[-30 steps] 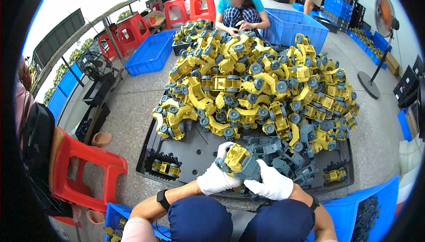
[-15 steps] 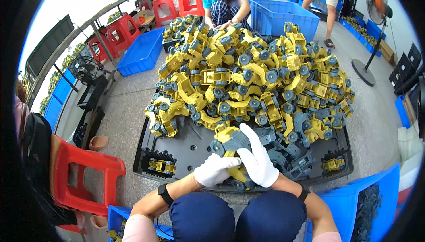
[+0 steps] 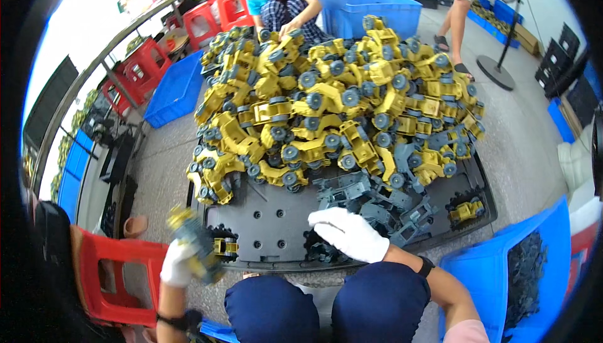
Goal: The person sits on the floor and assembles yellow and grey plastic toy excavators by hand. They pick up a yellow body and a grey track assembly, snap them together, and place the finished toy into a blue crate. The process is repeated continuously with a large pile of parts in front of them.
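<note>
Evidently, in the head view, the left hand (image 3: pixel 178 266) was clamped around a blurred toy truck (image 3: pixel 196 245) by the near-left corner of the black tray (image 3: pixel 294 210). The right hand (image 3: pixel 352 236), empty and outstretched, hovered by loose grey parts (image 3: pixel 384 208), probably heaped close for easy reach; yellow trucks (image 3: pixel 326 101) were piled farther back, perhaps leaving room. No lettering was legible.
</note>
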### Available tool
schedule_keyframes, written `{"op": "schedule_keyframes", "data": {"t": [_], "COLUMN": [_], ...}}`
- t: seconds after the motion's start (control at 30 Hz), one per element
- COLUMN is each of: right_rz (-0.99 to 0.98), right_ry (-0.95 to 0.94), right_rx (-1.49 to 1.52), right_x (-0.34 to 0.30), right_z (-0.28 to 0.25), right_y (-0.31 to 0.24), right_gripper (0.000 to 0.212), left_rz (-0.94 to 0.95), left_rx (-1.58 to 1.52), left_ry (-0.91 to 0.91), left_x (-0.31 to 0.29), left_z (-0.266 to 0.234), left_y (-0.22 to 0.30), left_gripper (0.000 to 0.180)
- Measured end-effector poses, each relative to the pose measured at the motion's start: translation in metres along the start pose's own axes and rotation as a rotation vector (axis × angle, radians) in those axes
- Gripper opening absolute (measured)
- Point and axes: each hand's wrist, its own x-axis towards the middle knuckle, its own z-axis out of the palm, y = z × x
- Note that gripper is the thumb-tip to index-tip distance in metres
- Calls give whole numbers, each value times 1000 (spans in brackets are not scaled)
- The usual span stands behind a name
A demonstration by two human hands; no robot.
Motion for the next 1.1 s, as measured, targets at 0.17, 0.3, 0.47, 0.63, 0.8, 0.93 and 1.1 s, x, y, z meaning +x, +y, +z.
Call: {"op": "schedule_keyframes", "data": {"t": [0.17,0.3,0.47,0.63,0.8,0.93,1.1], "right_rz": [212,117,169,103,368,484,490], "right_ry": [-495,-567,-586,-571,-520,-489,-476], "right_rx": [158,116,145,101,119,189,166], "right_x": [-2,0,1,-3,-9,-8,-7], "right_z": [-8,-1,0,1,-8,-8,-2], "right_y": [-3,6,1,2,-8,-15,-19], "right_gripper": [34,34,26,25,31,34,33], "left_rz": [-144,-449,-898,-1213,-473,288,433], "left_rx": [273,425,731,1160,1741,1675,1587], "left_ry": [527,913,1276,1497,1527,823,77], "left_x": [-162,-294,-441,-502,-344,-169,-8], "left_z": [-158,-225,-247,-223,-181,-133,-106], "left_y": [0,-27,-88,-155,-110,-73,-107], "left_gripper": [51,48,46,43,53,48,33]}}
